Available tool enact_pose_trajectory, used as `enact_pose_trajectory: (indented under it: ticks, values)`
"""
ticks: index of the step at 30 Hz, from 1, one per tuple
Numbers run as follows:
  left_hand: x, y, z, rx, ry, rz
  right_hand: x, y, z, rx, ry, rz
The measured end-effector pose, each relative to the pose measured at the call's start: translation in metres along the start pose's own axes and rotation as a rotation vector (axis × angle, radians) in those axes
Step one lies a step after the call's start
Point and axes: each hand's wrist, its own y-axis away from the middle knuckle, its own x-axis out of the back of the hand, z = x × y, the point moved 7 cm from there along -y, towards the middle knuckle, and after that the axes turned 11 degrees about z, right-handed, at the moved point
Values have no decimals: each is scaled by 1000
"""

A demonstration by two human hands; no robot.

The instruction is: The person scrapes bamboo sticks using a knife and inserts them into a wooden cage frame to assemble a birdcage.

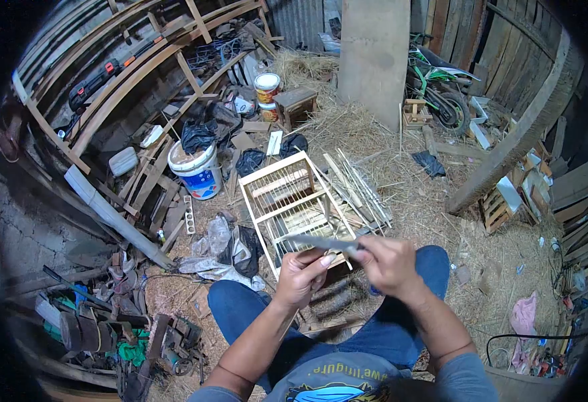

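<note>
My right hand [389,262] is wrapped round the handle of a knife [322,242]. Its grey blade points left and passes just above the fingers of my left hand [301,278]. Thumb and fingers of that left hand are pinched together, and what they grip is too small to make out. Just beyond both hands lies a pale wooden frame with thin bars, like a birdcage [291,216], partly hidden by my hands and the knife. Beside it on the right is a bundle of thin wooden sticks [368,191].
A white bucket [197,175] with a black bag stands to the left. Plastic bags [222,244] lie near my left knee. Farther off are stacked paint cans [267,94], a small wooden stool [296,100], a leaning board [373,63] and a motorbike [441,87]. A wooden post [518,134] slants at right.
</note>
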Motion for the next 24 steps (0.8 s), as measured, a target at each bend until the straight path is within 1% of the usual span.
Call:
enact_pose_trajectory:
  ticks: [2,4,6,9,10,12,14,16,17,20,24]
  values:
    - [1,-2,1,-14,9,62,-8,6,-6,19,-45,-86]
    - [1,-5,-2,3,50,24,-8,5,-2,-12,-23,-116]
    - [-1,-6,-2,20,88,-17,-7,3,0,-7,-50,-62]
    - [-2,-7,-3,69,116,-12,-8,3,6,8,-18,-54]
    - [-2,-6,-4,106,146,-45,-7,1,11,8,-19,-54]
    - [-2,-4,-6,142,178,-75,1,-5,30,-52,79,27]
    - [-2,-3,-9,184,213,-77,2,-4,28,-88,49,9]
    - [-5,-4,-9,164,207,-79,-7,6,12,-8,-26,-68]
    - [-6,-5,-8,143,199,-75,-8,7,7,35,-82,-52]
    - [-7,-6,-4,86,112,-30,-10,7,11,-20,-54,-68]
    - [-1,-9,-9,86,85,-65,-11,5,16,-28,-41,-76]
